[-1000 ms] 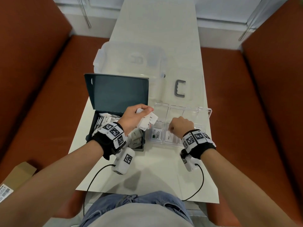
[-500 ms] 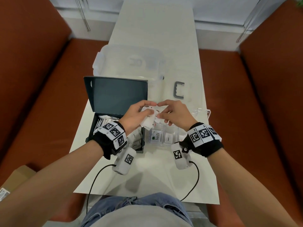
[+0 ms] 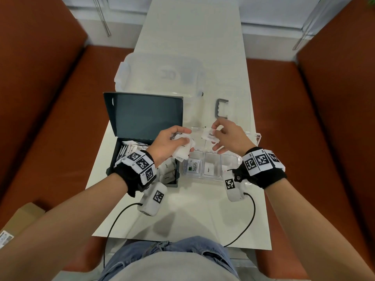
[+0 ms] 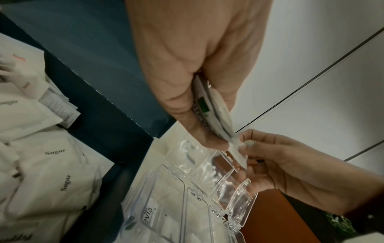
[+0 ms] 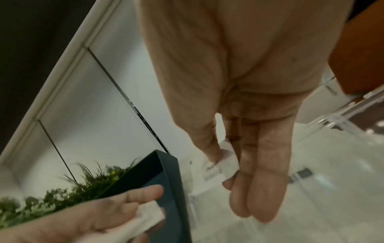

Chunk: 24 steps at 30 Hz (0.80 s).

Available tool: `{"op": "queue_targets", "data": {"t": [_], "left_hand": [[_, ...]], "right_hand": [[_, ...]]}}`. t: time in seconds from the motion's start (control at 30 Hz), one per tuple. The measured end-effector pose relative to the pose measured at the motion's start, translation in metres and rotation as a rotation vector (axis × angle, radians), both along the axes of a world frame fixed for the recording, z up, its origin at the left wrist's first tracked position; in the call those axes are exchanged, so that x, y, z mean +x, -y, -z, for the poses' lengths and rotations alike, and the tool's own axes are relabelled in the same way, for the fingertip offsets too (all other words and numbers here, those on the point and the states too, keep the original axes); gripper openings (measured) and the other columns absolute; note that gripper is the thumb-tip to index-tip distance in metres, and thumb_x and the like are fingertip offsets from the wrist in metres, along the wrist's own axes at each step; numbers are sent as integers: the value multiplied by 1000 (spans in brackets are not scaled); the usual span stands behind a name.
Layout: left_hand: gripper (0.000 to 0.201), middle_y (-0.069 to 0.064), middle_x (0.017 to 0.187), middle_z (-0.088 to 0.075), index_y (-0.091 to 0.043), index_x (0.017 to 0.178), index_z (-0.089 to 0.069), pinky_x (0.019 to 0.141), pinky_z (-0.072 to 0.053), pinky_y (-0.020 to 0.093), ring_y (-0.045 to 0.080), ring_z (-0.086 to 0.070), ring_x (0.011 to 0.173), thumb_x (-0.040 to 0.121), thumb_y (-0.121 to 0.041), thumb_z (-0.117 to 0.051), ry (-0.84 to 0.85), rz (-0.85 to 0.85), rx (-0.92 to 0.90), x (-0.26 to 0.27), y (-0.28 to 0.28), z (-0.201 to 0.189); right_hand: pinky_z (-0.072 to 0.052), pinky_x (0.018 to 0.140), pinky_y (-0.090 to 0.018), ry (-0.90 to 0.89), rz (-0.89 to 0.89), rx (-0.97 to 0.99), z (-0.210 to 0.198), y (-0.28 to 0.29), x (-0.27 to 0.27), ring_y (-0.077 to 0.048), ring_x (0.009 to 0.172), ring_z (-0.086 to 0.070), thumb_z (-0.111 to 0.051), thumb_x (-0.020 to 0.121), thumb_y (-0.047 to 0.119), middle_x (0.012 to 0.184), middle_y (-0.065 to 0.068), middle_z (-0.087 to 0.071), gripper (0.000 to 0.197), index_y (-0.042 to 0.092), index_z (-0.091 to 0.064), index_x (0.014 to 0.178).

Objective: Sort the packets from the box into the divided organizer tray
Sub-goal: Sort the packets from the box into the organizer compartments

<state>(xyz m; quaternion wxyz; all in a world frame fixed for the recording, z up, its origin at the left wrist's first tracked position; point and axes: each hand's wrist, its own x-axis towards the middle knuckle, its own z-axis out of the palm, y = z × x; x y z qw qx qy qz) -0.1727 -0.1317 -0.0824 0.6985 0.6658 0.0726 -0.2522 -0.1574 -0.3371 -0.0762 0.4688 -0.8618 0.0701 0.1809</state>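
Long white table (image 3: 194, 57) between rust-orange benches (image 3: 50, 98), left hand (image 3: 169, 144) gripping packet stack (image 3: 182, 152) over open dark box (image 3: 142, 118), right hand (image 3: 229, 136) pinching one packet (image 3: 209, 134) above clear organizer tray (image 3: 211, 169), grey handle (image 3: 221, 108), clear lidded tub (image 3: 160, 76) behind.

I am pinching a small matt white paper packet (image 3: 210, 135) in my right hand (image 3: 229, 138), and my left hand (image 3: 170, 142) is gripping a bunch of packets (image 3: 182, 151) of the same thin, slightly crinkled paper. The organizer tray (image 3: 213, 175) is looking like clear, glossy hard plastic, catching glints along its dividers. The box (image 3: 142, 126) is showing smooth, matt dark card. The table (image 3: 192, 47) is lying pale and smooth with a soft sheen.
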Motion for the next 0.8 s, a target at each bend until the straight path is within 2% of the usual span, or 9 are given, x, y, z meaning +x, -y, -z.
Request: {"op": "queue_targets", "data": {"t": [0.07,0.17,0.2,0.27,0.33,0.4,0.47,0.6,0.8], "left_hand": [[25,14,115,-59,-8,113,-62,53,-57,27,22,-73,72,90,2,-61,-1,-15,2,0,-2,1],[26,13,110,-60,-6,116,-61,51,-55,25,17,-72,66,91,1,-60,5,-18,19,-1,-6,1],[26,15,110,-60,-6,116,-60,51,-55,26,18,-72,66,91,1,-60,4,-18,22,-1,-7,1],[26,18,110,-61,-6,117,-60,51,-55,26,19,-72,66,91,1,-59,1,-18,31,-2,-8,1],[26,20,111,-60,-6,116,-60,52,-55,27,19,-72,66,91,1,-59,-3,-17,32,-3,-8,1],[26,22,112,-61,-7,115,-60,51,-54,27,21,-71,68,91,1,-59,-6,-13,28,-3,-8,1],[24,23,112,-61,-9,113,-61,51,-54,27,22,-71,69,91,1,-60,-8,-8,33,-3,-8,2],[24,23,111,-62,-9,112,-62,51,-54,27,23,-72,69,91,1,-60,-17,-12,25,-2,-9,3],[24,21,105,-63,-7,114,-61,48,-53,26,21,-71,65,91,2,-60,-20,-24,24,-2,-9,4]], "right_hand": [[-60,56,-37,-39,-60,-86,4,7,0,-25,64,-66,-44,94,2,81,-9,-56,16,11,-55,102],[-59,56,-33,-93,-226,-272,14,11,-2,-24,69,-62,-44,90,-7,91,-8,-53,28,11,-59,105],[-59,57,-35,-102,-283,-328,19,10,-3,-24,71,-60,-46,89,-8,94,-8,-52,30,12,-59,107],[-58,67,-40,-106,-339,-412,29,6,-4,-25,79,-56,-53,87,-6,99,-10,-54,27,10,-58,108],[-54,79,-40,-105,-366,-491,40,1,-6,-25,90,-54,-54,87,-2,107,-13,-59,21,10,-58,104],[-53,85,-40,-119,-398,-558,50,-4,-7,-26,95,-57,-52,89,1,112,-12,-59,18,12,-59,101],[-54,84,-39,-149,-404,-584,57,-8,-9,-26,88,-59,-51,90,3,112,-10,-59,17,14,-61,99],[-53,83,-37,-158,-415,-652,66,-13,-11,-27,96,-62,-53,88,4,109,-7,-63,18,16,-65,96],[-53,79,-35,-93,-436,-784,70,-17,-14,-29,90,-65,-55,89,10,103,-6,-65,17,17,-69,97]]}}
